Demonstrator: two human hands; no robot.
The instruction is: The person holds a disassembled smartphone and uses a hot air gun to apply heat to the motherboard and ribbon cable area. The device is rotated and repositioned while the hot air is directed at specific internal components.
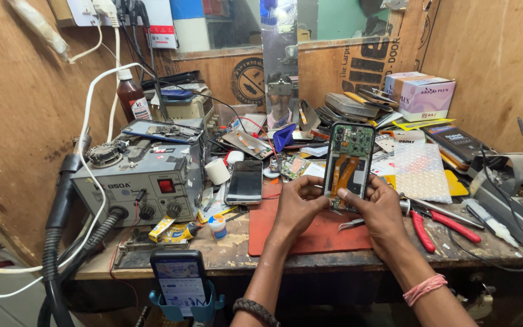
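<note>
Holding steady over the bench, I've got the opened phone (349,165) upright between both hands, back cover off, green circuit board at the top and orange ribbon cables running down its middle. My left hand (298,206) grips its lower left edge, fingers curled round the frame, thumb pressing near the bottom. My right hand (378,209) clasps the lower right edge, thumb laid across the bottom of the phone's inside. So the phone sits above and between the two hands, lifted clear of the red work mat (310,233) beneath them. Tweezers (351,224) lie on that mat just below my right hand. Red-handled pliers (437,225) rest to the right, near my wrist. To the left, a second phone (244,181) lies face up with a dark screen, beside the grey hot-air station (140,178). A sheet of bubble wrap (420,171) lies right of the held phone.
</note>
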